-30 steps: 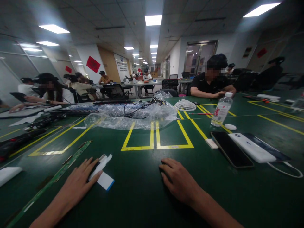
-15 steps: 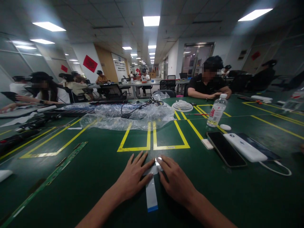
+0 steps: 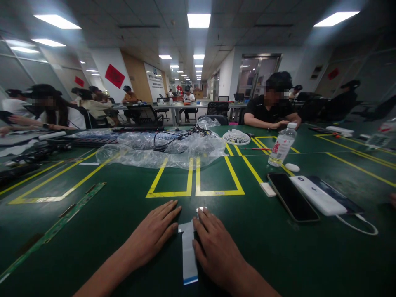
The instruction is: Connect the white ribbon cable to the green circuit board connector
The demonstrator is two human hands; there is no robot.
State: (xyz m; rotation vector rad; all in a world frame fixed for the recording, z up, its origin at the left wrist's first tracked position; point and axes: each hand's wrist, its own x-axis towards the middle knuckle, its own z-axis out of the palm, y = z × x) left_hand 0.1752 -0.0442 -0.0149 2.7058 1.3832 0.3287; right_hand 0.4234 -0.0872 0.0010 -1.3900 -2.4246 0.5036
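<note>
A flat white ribbon cable (image 3: 189,260) with a blue end lies on the green table, its lower strip pointing toward me. Near its top it is folded or bent sideways, and a shiny end shows just beyond my right fingertips. My right hand (image 3: 215,241) rests on the cable's upper right part with fingers stretched out, hiding some of it. To the left, my left hand (image 3: 154,231) lies flat on the table, fingers extended, its fingertips close to the cable's left corner. Neither hand grips anything.
A long green circuit board (image 3: 66,222) lies at the left. Crumpled clear plastic wrap (image 3: 173,152) with black cables lies ahead, beside a white fan grille (image 3: 236,137). At right are a bottle (image 3: 282,146), a phone (image 3: 292,198) and a white power bank (image 3: 318,196). Co-workers sit around.
My left hand has slid left, off the cable. My right hand now lies over more of the cable's upper part. The view has shifted slightly.
</note>
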